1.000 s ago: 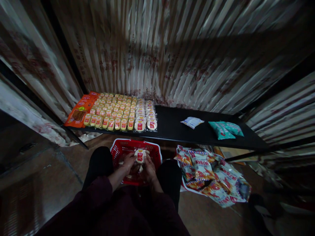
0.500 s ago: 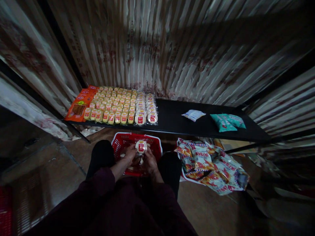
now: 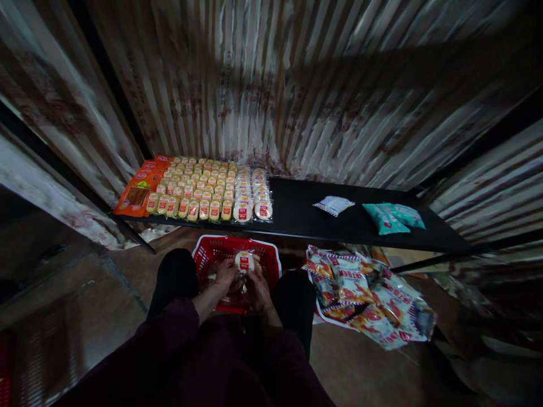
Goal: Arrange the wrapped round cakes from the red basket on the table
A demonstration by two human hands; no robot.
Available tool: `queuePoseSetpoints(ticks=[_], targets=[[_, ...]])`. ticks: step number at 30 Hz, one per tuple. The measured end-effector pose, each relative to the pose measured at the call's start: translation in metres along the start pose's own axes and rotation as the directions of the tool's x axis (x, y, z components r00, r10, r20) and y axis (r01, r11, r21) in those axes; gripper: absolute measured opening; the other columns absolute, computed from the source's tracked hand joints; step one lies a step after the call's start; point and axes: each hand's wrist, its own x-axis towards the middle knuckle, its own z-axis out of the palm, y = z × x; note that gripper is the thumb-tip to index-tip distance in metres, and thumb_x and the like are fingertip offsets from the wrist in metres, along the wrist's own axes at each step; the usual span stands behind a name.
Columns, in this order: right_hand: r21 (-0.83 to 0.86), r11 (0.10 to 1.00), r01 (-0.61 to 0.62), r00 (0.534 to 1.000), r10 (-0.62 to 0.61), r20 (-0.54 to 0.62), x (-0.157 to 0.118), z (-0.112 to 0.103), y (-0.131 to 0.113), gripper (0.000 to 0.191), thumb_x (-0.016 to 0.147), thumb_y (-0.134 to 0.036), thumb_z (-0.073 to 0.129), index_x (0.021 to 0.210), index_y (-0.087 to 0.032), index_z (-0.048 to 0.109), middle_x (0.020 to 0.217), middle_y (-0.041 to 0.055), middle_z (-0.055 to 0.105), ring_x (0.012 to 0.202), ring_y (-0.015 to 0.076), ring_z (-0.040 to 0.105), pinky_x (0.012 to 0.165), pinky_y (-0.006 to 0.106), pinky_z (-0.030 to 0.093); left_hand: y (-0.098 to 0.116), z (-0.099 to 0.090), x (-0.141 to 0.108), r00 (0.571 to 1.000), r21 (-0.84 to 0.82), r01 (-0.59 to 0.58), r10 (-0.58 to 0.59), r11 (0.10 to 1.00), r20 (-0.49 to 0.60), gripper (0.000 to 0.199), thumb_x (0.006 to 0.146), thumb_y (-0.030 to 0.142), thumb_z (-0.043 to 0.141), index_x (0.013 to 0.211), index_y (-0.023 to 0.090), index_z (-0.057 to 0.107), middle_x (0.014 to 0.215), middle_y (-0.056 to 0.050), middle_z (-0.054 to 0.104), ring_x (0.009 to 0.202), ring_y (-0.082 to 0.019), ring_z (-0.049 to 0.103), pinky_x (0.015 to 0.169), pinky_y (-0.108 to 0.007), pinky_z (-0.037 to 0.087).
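Observation:
Between my knees is a red basket [image 3: 271,254] with a white rim, holding several clear-wrapped pale items. Over it, my left hand [image 3: 225,272] and my right hand [image 3: 257,282] grip a round white wrapped cake [image 3: 244,260] with a red label, one from each side. Beyond the basket, a black shelf [image 3: 297,198] bears rows of yellow oval wrapped cakes [image 3: 203,209]. At their right stand two columns of round white wrapped cakes [image 3: 263,210] like the held one. Orange packets [image 3: 138,195] lie at the shelf's left end.
A white packet [image 3: 334,205] and green packets [image 3: 388,217] lie on the shelf's right part. Right of my right knee [image 3: 292,299], a second basket is heaped with white-and-orange snack bags [image 3: 350,280]. Black posts [image 3: 106,62] frame a pleated curtain [image 3: 254,85].
The view has tilted slightly, so the shelf and baskets appear a little lower. Both my hands still hold the round cake over the basket.

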Motion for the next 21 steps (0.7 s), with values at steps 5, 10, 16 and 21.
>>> queuePoseSetpoints(ticks=[5, 10, 16, 21], targets=[[0.051, 0.998, -0.037, 0.999, 0.036, 0.015, -0.0025, 0.0031, -0.0021, 0.054, 0.056, -0.033, 0.081, 0.107, -0.023, 0.065, 0.083, 0.0019, 0.074, 0.073, 0.0193, 0.068, 0.069, 0.031, 0.052, -0.0058, 0.001, 0.0047, 0.999, 0.044, -0.022, 0.02, 0.999, 0.027, 0.013, 0.064, 0.009, 0.067, 0.077, 0.013, 0.067, 0.075, -0.006, 0.07, 0.066, -0.014, 0.063, 0.063, -0.022, 0.047], [0.067, 0.998, -0.006, 1.0, 0.005, 0.011, -0.0018, 0.0022, -0.0038, 0.057, 0.053, -0.03, 0.082, 0.107, -0.024, 0.064, 0.087, 0.0017, 0.074, 0.077, 0.0201, 0.068, 0.074, 0.032, 0.052, -0.0063, 0.0032, 0.004, 1.0, 0.072, -0.026, 0.026, 0.997, 0.001, 0.016, 0.063, 0.007, 0.066, 0.078, 0.014, 0.066, 0.079, -0.006, 0.07, 0.069, -0.015, 0.064, 0.067, -0.025, 0.048], [0.039, 0.999, 0.01, 0.999, -0.011, 0.033, -0.0031, 0.0014, -0.0045, 0.059, 0.055, -0.028, 0.08, 0.112, -0.027, 0.063, 0.09, 0.0003, 0.073, 0.079, 0.0191, 0.068, 0.074, 0.03, 0.052, -0.0014, 0.0045, 0.0006, 0.999, 0.083, -0.029, 0.031, 0.996, -0.027, 0.017, 0.065, 0.001, 0.06, 0.074, 0.014, 0.065, 0.074, -0.004, 0.069, 0.068, -0.015, 0.064, 0.066, -0.023, 0.047], [0.046, 0.999, -0.004, 1.0, 0.003, 0.02, -0.0026, 0.001, -0.0016, 0.06, 0.055, -0.029, 0.08, 0.113, -0.025, 0.063, 0.087, 0.0013, 0.074, 0.079, 0.0204, 0.068, 0.074, 0.031, 0.052, 0.002, 0.0037, -0.0047, 0.998, 0.124, -0.053, 0.057, 0.991, -0.022, 0.015, 0.069, 0.001, 0.058, 0.074, 0.014, 0.064, 0.075, -0.005, 0.069, 0.069, -0.015, 0.063, 0.065, -0.023, 0.048]])
